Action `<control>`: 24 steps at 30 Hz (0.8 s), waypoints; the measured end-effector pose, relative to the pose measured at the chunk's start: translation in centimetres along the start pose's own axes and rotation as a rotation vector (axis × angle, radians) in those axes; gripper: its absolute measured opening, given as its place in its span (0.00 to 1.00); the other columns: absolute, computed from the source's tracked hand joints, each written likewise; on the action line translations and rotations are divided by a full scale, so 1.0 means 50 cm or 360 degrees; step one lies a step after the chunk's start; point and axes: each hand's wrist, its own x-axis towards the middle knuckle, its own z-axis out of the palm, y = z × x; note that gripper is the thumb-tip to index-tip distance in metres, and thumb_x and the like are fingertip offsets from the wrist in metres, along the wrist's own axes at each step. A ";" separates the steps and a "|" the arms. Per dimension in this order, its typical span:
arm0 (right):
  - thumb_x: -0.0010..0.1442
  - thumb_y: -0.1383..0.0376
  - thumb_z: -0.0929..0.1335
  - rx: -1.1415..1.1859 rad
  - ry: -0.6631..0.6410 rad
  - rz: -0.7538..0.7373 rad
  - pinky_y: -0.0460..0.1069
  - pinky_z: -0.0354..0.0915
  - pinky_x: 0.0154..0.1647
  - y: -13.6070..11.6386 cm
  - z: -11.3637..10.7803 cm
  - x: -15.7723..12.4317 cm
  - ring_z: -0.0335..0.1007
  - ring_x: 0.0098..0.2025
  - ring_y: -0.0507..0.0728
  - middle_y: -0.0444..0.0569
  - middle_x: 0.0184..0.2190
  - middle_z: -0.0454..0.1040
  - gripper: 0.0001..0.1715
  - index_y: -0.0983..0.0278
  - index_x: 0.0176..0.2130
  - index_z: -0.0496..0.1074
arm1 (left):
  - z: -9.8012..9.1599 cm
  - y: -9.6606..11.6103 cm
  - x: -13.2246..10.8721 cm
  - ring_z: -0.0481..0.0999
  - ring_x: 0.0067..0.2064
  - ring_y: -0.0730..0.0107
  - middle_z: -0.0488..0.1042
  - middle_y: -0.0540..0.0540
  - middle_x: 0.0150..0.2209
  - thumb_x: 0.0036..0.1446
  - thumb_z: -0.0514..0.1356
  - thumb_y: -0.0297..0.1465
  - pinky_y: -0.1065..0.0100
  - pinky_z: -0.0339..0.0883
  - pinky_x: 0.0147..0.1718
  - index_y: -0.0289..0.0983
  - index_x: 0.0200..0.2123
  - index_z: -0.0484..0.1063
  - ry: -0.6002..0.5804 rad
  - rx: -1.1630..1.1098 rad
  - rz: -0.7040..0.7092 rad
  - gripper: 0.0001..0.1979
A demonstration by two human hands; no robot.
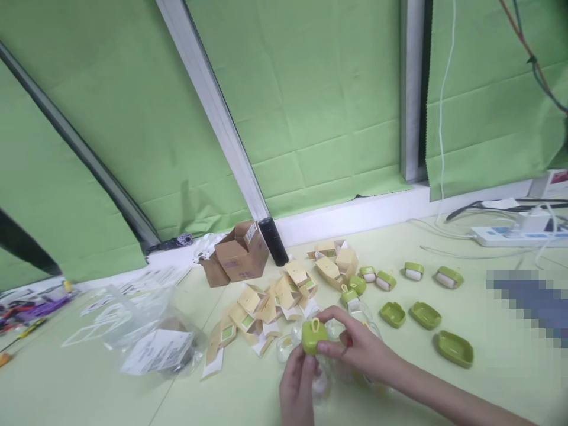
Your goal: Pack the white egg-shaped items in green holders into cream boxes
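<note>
A small green case with a pale yellow loop on top (314, 339) is held up between my two hands. My left hand (298, 378) grips it from below left, its fingertips closed against the lower edge. My right hand (361, 349) pinches its right side between thumb and fingers. Transparent plastic shells (284, 350) lie under and around my hands, partly hidden by them. Just behind my right hand is another green case with a yellow loop (349, 296).
Several opened cardboard sleeves (266, 302) are heaped behind my hands. Rightward lie green-and-white cases (414, 271) and three open green trays (455, 349). A brown box (242, 251), a black cylinder (273, 241), a plastic bag (155, 337) and a power strip (497, 235) are farther out.
</note>
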 end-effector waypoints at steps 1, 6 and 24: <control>0.54 0.57 0.69 -0.0042 0.0009 -0.0036 0.45 0.60 0.28 0.001 0.001 0.000 0.60 0.27 0.49 0.43 0.40 0.69 0.15 0.58 0.41 0.67 | 0.007 0.002 0.000 0.73 0.40 0.58 0.76 0.44 0.33 0.41 0.67 0.42 0.61 0.65 0.43 0.39 0.34 0.76 -0.0019 -0.0204 -0.0111 0.18; 0.57 0.59 0.66 -0.0243 -0.0044 -0.0141 0.45 0.61 0.29 -0.002 -0.008 0.002 0.63 0.28 0.51 0.42 0.36 0.72 0.10 0.58 0.41 0.69 | 0.014 0.003 -0.002 0.75 0.41 0.61 0.79 0.46 0.32 0.38 0.70 0.39 0.67 0.67 0.42 0.39 0.32 0.78 0.0037 -0.0414 -0.0259 0.16; 0.53 0.67 0.66 -0.0193 -0.0227 -0.0160 0.42 0.52 0.20 0.012 -0.019 0.007 0.53 0.20 0.47 0.40 0.20 0.63 0.06 0.65 0.25 0.68 | -0.007 0.009 -0.006 0.75 0.28 0.67 0.78 0.46 0.25 0.25 0.72 0.42 0.70 0.70 0.29 0.36 0.26 0.80 -0.0064 -0.0170 -0.0402 0.21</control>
